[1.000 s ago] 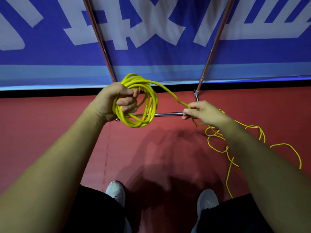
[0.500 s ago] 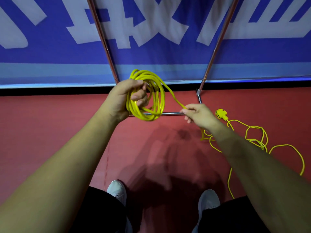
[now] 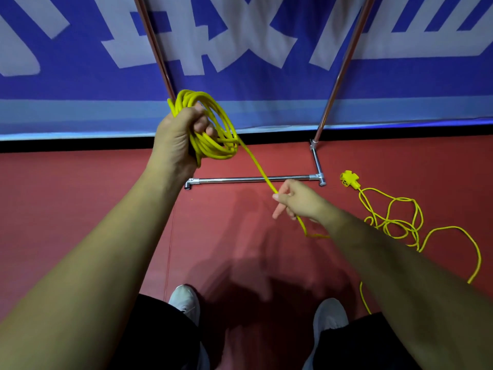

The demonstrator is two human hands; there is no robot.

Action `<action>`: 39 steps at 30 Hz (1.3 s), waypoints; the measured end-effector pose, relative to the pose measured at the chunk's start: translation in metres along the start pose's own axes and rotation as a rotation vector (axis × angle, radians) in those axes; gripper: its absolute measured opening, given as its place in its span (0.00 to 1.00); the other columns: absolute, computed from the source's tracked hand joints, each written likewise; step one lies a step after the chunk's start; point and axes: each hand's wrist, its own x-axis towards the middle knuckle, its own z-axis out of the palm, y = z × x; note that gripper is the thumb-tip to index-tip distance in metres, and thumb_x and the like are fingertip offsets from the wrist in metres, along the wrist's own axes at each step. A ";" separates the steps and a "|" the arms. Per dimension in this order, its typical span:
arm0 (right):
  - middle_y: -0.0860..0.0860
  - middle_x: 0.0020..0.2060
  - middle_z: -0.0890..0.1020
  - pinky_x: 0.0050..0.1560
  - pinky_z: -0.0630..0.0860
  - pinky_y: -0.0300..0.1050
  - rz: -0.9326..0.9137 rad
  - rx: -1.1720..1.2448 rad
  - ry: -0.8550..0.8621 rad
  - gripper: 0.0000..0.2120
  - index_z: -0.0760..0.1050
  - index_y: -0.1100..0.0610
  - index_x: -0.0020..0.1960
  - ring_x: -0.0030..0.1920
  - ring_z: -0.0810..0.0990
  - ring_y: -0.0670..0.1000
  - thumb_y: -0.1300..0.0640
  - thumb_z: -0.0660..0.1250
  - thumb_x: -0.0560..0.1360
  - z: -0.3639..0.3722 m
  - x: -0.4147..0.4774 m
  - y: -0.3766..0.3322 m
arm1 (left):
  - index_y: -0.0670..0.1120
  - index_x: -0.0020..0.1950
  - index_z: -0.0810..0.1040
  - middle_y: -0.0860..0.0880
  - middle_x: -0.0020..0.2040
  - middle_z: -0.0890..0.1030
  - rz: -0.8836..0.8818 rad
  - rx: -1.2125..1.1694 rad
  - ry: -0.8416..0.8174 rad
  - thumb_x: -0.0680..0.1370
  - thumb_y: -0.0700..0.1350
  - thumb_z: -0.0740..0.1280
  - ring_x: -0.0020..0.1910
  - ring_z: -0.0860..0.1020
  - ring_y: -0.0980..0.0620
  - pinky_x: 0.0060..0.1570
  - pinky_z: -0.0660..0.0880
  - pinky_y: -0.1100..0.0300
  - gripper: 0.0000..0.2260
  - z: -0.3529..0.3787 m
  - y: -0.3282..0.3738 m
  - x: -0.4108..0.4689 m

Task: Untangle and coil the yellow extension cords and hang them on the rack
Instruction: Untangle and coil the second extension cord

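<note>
My left hand (image 3: 178, 137) grips a coil of yellow extension cord (image 3: 213, 126), several loops held up in front of the blue banner. One taut strand (image 3: 256, 164) runs from the coil down to my right hand (image 3: 296, 201), which holds the cord loosely between curled fingers, with one finger pointing down. Behind that hand the cord trails to a loose tangle (image 3: 397, 222) on the red floor at the right. A yellow multi-outlet socket end (image 3: 349, 179) lies on the floor beside the tangle. The rack's metal base bar (image 3: 253, 179) lies on the floor between my hands.
Two slanted rack poles (image 3: 156, 49) (image 3: 344, 62) rise in front of the blue banner with white characters (image 3: 240, 36). The red floor (image 3: 80, 196) spreads to the left. My white shoes (image 3: 184, 303) (image 3: 330, 316) stand at the bottom of the view.
My left hand has lifted the coil higher. My right hand has slid down and away along the cord, drawing a longer straight strand. The socket end has come into view on the floor.
</note>
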 end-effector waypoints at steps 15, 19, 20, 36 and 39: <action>0.55 0.33 0.85 0.24 0.62 0.37 -0.227 -0.260 -0.293 0.05 0.83 0.60 0.48 0.23 0.65 0.45 0.59 0.69 0.76 0.013 -0.039 -0.075 | 0.42 0.55 0.73 0.46 0.35 0.79 -0.012 0.575 -0.035 0.72 0.42 0.73 0.33 0.79 0.48 0.34 0.80 0.50 0.15 -0.016 -0.015 -0.005; 0.54 0.37 0.83 0.25 0.62 0.31 -0.346 -0.208 -0.326 0.10 0.81 0.63 0.55 0.23 0.68 0.40 0.67 0.67 0.75 -0.002 -0.051 -0.095 | 0.37 0.57 0.73 0.45 0.38 0.78 -0.092 0.833 -0.165 0.75 0.40 0.74 0.37 0.80 0.49 0.38 0.79 0.49 0.16 -0.015 -0.022 -0.008; 0.52 0.37 0.83 0.26 0.62 0.33 -0.383 -0.219 -0.326 0.11 0.82 0.61 0.55 0.24 0.67 0.41 0.68 0.67 0.75 -0.005 -0.052 -0.098 | 0.35 0.57 0.72 0.44 0.38 0.77 -0.110 0.874 -0.195 0.76 0.41 0.73 0.36 0.80 0.47 0.36 0.79 0.50 0.16 -0.014 -0.024 -0.009; 0.46 0.31 0.81 0.37 0.74 0.42 -0.522 -0.215 0.113 0.17 0.69 0.55 0.45 0.33 0.76 0.43 0.60 0.78 0.67 -0.019 -0.052 -0.103 | 0.30 0.45 0.68 0.38 0.31 0.79 -0.373 1.199 -0.651 0.74 0.43 0.75 0.26 0.78 0.48 0.26 0.73 0.62 0.20 0.000 -0.028 -0.016; 0.37 0.30 0.76 0.35 0.68 0.31 -0.586 -0.276 0.119 0.10 0.74 0.54 0.46 0.32 0.72 0.40 0.63 0.74 0.70 -0.020 -0.051 -0.105 | 0.34 0.48 0.73 0.38 0.35 0.82 -0.343 1.167 -0.602 0.74 0.42 0.73 0.30 0.80 0.46 0.31 0.76 0.56 0.14 0.002 -0.028 -0.016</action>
